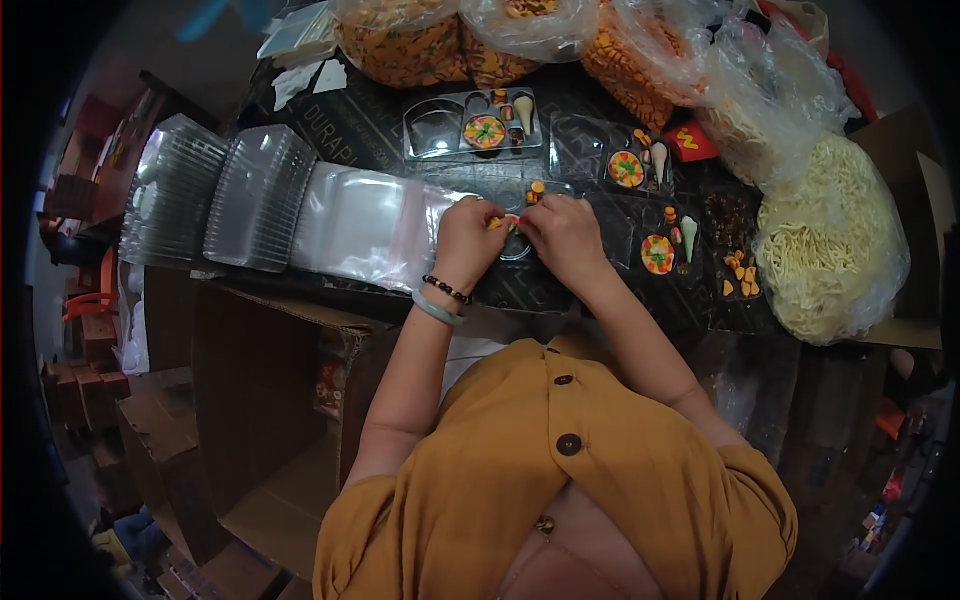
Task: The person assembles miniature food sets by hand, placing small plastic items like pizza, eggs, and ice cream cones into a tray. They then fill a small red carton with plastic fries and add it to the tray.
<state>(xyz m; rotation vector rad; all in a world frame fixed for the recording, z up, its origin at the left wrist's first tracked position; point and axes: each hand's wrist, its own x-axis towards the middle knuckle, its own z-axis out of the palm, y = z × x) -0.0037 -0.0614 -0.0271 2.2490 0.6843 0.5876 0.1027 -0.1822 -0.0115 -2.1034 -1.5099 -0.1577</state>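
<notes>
My left hand [469, 236] and my right hand [562, 235] meet over a clear plastic tray on the black table, fingers pinched around a small colourful round piece [512, 224] in or just above the tray. Which hand grips it is hard to tell. Small orange pieces [536, 190] sit in the tray just beyond my hands. Behind stands a clear tray [435, 130] with a pizza-like disc [484, 132] and a cone-shaped piece [524, 112]. To the right, two more sets hold similar discs [627, 169] [658, 254] and cones.
Stacked clear trays [170, 200] and plastic sleeves [355, 225] lie at left. Bags of orange pieces [400, 45] line the back. A bag of pale strands [835, 245], a red box [692, 142] and loose orange pieces [740, 274] are at right. Cardboard boxes [270, 400] stand below.
</notes>
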